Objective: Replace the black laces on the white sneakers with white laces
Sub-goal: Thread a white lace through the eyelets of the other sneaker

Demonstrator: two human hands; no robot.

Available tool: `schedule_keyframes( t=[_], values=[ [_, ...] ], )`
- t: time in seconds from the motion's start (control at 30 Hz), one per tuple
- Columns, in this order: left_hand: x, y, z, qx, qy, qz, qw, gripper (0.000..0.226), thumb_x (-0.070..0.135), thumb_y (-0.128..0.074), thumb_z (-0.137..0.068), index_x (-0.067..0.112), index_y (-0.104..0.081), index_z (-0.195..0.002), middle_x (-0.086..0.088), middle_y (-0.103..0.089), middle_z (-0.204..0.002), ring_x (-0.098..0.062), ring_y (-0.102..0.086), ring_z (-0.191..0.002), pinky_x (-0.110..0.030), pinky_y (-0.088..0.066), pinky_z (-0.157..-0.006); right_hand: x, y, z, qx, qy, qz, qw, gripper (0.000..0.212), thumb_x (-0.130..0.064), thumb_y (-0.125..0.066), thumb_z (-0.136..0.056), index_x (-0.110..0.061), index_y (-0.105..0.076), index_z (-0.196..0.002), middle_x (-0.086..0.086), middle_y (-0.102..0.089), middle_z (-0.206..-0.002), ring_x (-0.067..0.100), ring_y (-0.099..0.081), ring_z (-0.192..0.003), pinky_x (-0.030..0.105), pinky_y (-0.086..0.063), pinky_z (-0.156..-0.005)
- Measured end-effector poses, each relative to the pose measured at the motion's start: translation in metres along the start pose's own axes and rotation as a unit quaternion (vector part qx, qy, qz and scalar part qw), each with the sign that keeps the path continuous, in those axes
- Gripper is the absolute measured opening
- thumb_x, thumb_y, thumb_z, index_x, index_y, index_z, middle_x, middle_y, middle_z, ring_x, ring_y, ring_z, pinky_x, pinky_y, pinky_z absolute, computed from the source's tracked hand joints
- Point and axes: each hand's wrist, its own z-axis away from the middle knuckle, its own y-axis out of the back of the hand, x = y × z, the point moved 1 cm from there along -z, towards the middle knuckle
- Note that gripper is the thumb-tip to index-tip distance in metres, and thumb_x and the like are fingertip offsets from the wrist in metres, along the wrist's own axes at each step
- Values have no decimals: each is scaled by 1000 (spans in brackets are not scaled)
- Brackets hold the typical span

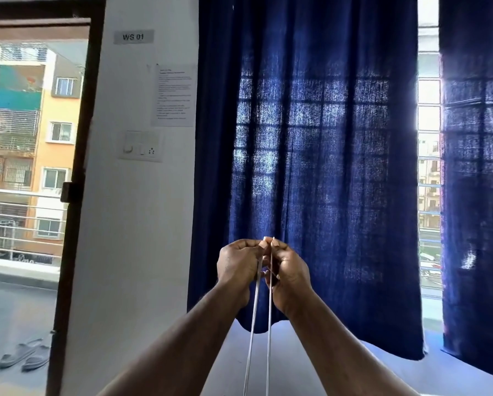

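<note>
The left hand [238, 264] and the right hand [291, 271] are each pinching one end of the white lace [269, 338], close together before the blue curtain [325, 138]. Both strands are running straight down side by side.

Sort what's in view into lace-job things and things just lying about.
Job: white lace strands, held up by the left hand and the right hand. No sneakers in view.
Lying about: grey slippers on the floor, blue curtains, WS 01 label, printed notice, switch panel.
</note>
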Motion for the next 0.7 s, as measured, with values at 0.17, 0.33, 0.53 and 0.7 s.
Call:
schedule_keyframes(
  t=[0.17, 0.33, 0.53, 0.7],
  values=[
    [-7, -1, 1, -1, 28, -22, 999, 10, 20, -77, -93, 13, -83, -87, -11, -79, -83, -22, -70, -68, -45, -63, -76, 6, 5, -6, -3, -13, -1, 1000, 26, -8, -55, -104, -13, -80, -107, 9, -80, -103, 24, -77, -96, 41, -61, -77],
    [-14, 2, 4, -48, 77, -5, 996, 16, 24, -77, -94, 8, -81, -95, -18, -73, -83, -24, -58, -69, -32, -49, -57, 10, 12, -4, -29, -40, -29, 998, 25, -12, -53, -105, -9, -77, -111, 13, -80, -101, 22, -77, -86, 34, -56, -69],
    [-18, -2, 7, -53, 39, -55, 996, 12, 10, -64, -97, 2, -72, -98, -24, -76, -93, -27, -67, -72, -44, -61, -76, 26, 22, 0, -56, -47, -2, 997, 32, -29, -54, -106, -9, -78, -102, 9, -77, -91, 21, -75, -88, 37, -58, -79],
    [-5, -5, 7, -40, -10, -60, 997, 14, 14, -53, -106, 10, -65, -98, -3, -79, -85, -16, -68, -71, -29, -54, -61, 54, 40, 19, -153, -29, 164, 974, 32, -38, -53, -104, -15, -75, -97, 1, -76, -85, 13, -72, -80, 33, -50, -80]
  ],
)
